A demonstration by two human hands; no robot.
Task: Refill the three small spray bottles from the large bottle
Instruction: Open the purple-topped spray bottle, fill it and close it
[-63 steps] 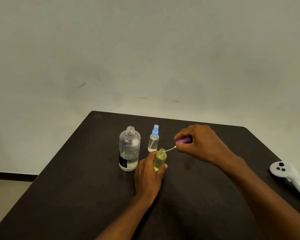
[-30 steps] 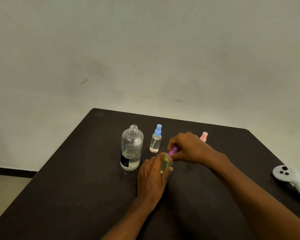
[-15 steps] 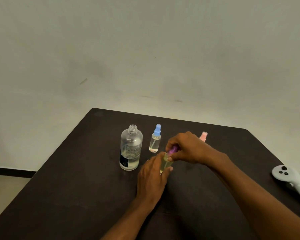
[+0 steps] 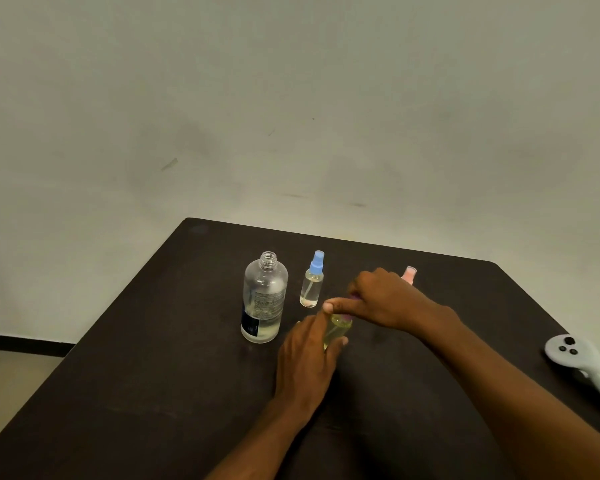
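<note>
On the dark table point(image 4: 153, 393) stands the large clear bottle point(image 4: 264, 296), uncapped, with a little liquid at its bottom. To its right is a small spray bottle with a blue top point(image 4: 312, 279). My left hand point(image 4: 309, 358) grips a small bottle of yellowish liquid point(image 4: 336, 330) that stands on the table. My right hand point(image 4: 381, 297) pinches the purple spray cap point(image 4: 353, 298) on top of that bottle, mostly hidden by my fingers. Behind my right hand shows the pink top of a third small bottle point(image 4: 409, 273); its body is hidden.
A light grey handheld controller point(image 4: 586, 362) lies at the table's right edge. A plain wall rises behind the table. The floor shows at the lower left, past the table's left edge.
My right hand brought the purple cap with its dip tube down into the yellowish bottle and now turns on top of it. My left hand kept its grip on the bottle.
</note>
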